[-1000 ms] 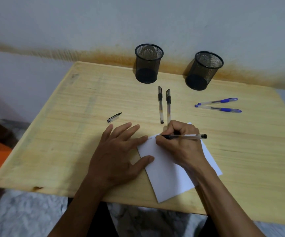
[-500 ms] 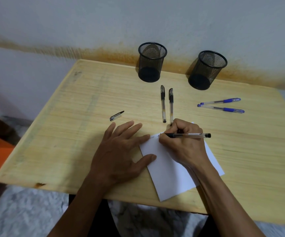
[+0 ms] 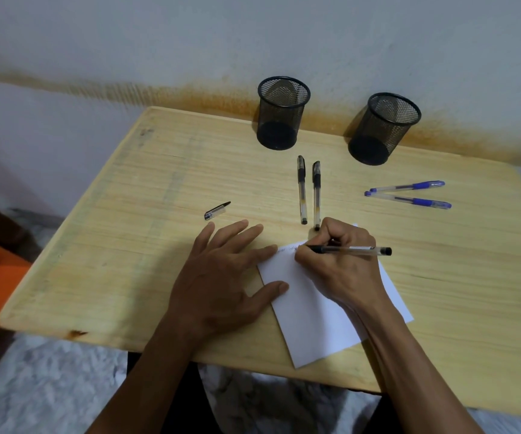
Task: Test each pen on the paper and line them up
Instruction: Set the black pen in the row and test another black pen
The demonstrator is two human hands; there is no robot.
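Setting: plain domestic room, improvised writing station. Evidence: small pale wooden table pushed against a whitewashed wall bearing a rusty-orange stain band; two black wire-mesh pen cups; grey marbled floor.

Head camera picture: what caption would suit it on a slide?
Right hand tests a black pen on paper steadied by the left hand.

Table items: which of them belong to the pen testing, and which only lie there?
Belong:
paper
pen in right hand
two black pens
two blue pens
loose cap

Only lying there:
two mesh cups, both look empty
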